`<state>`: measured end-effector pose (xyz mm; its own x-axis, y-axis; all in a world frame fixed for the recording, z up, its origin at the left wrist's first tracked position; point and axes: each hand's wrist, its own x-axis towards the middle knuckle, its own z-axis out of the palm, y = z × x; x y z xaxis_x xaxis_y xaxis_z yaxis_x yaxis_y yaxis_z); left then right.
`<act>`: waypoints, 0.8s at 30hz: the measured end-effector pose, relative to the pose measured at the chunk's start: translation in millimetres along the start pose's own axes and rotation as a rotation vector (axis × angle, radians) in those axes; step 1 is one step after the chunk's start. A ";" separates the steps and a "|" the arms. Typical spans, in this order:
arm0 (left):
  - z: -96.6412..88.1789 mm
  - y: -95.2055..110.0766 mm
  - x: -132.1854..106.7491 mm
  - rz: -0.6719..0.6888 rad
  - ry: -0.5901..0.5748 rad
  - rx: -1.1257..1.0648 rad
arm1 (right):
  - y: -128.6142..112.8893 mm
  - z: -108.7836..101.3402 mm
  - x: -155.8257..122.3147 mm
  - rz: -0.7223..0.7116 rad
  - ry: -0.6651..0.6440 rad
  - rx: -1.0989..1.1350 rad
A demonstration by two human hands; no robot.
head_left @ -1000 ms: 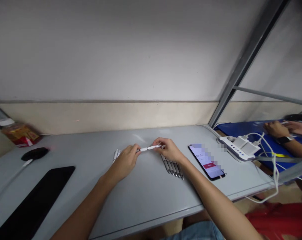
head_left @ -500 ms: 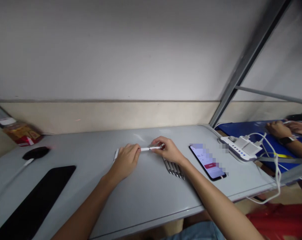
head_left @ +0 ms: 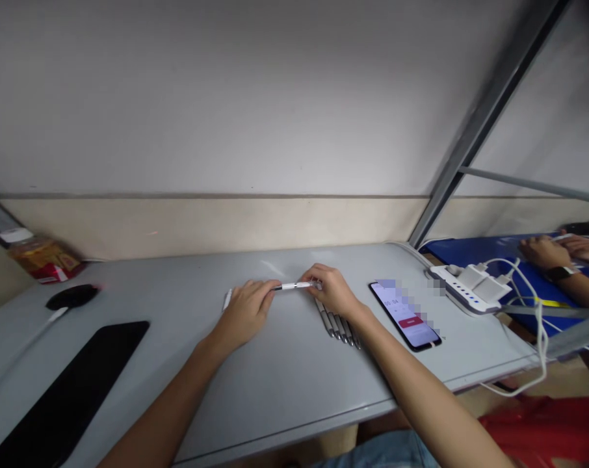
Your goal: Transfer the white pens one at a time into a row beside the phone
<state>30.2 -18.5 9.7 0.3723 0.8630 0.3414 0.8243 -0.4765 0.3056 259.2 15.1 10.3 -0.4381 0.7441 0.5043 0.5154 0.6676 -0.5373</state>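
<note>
A white pen with a dark section stretches level between my two hands, just above the grey desk. My left hand pinches its dark end between thumb and fingers. At the other end, my right hand has its fingers closed around the pen, partly hiding a shiny clear part. Several grey pens with silvery tips lie side by side on the desk just under my right hand and wrist. A white object shows behind my left hand, mostly hidden, its kind unclear.
A phone with a lit timer lies right of the pens. Beyond it sits a white power strip with plugs and cables. To the left are a long black pad, a black oval device and a jar. Another person's hands are far right.
The pen's part beside my left hand was white and now looks dark. My right hand has shifted slightly right, and the gap between my hands is a little wider.
</note>
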 end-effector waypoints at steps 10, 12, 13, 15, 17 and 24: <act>-1.1 -6.2 1.7 -0.040 0.018 0.050 | 14.2 -10.2 -1.7 0.098 0.027 -0.137; -1.7 -5.1 1.5 -0.040 0.003 0.052 | 14.5 -8.7 -1.6 0.075 0.028 -0.117; -1.9 -4.3 1.4 -0.041 -0.003 0.053 | 13.9 -7.2 -1.6 0.061 0.026 -0.100; -1.8 -2.0 1.0 -0.044 -0.012 0.050 | 11.2 -3.4 -1.5 0.030 0.020 -0.060; -0.9 0.2 0.6 -0.043 -0.015 0.033 | 7.0 0.6 -1.5 -0.003 0.009 -0.016; 1.6 1.1 -0.5 -0.037 -0.020 -0.044 | -6.2 7.0 -0.6 0.035 -0.013 0.196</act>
<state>31.6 -19.1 8.4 0.3506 0.8833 0.3113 0.8185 -0.4505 0.3565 251.1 10.7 8.6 -0.4330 0.7663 0.4746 0.3776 0.6323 -0.6765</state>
